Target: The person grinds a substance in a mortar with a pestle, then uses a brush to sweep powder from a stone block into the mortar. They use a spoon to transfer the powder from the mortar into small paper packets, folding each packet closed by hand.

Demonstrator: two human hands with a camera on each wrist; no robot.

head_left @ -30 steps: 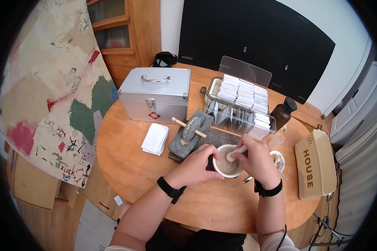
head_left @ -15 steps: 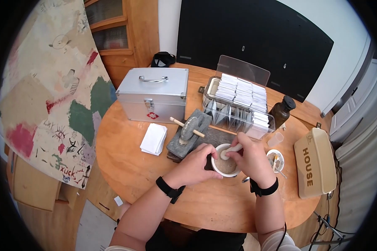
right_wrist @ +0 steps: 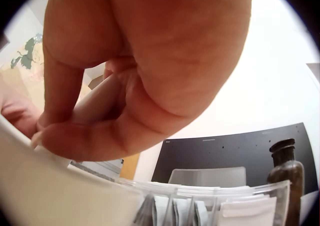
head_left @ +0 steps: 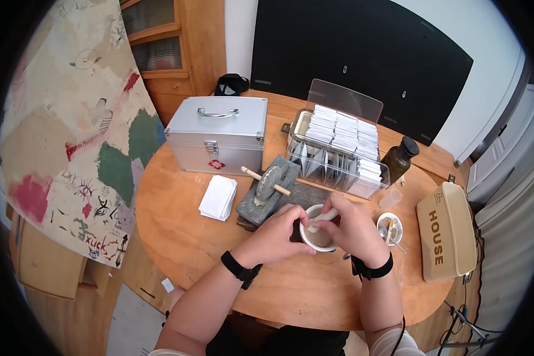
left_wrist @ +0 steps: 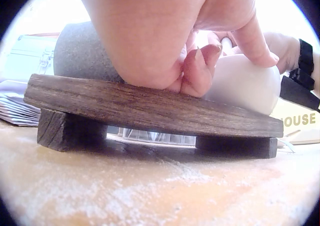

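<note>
A white mortar [head_left: 321,248] with greyish-brown powder inside stands at the front of the table, on a dark wooden board [left_wrist: 150,107] with two feet. My left hand [head_left: 275,238] grips its left side, one finger over the rim and others low against the wall, as the left wrist view shows. In my right hand [head_left: 358,230], thumb and fingers pinch a white pestle [right_wrist: 100,99]. The pestle's rounded end lies in the powder towards the mortar's left wall, its shaft leaning right. Beside the left hand sits a grey stone grinding wheel [head_left: 270,183] with a wooden axle.
Behind the mortar is a clear box of white packets [head_left: 344,133]. A brown bottle [head_left: 400,155], plastic cup [head_left: 390,199] and small bowl with utensils [head_left: 399,219] stand right, by the HOUSE box [head_left: 448,234]. Leftward are white papers [head_left: 218,197] and a silver case [head_left: 216,133].
The pestle's end has shifted left across the mortar and its shaft leans lower; my right hand has moved with it. The left hand keeps its hold on the mortar.
</note>
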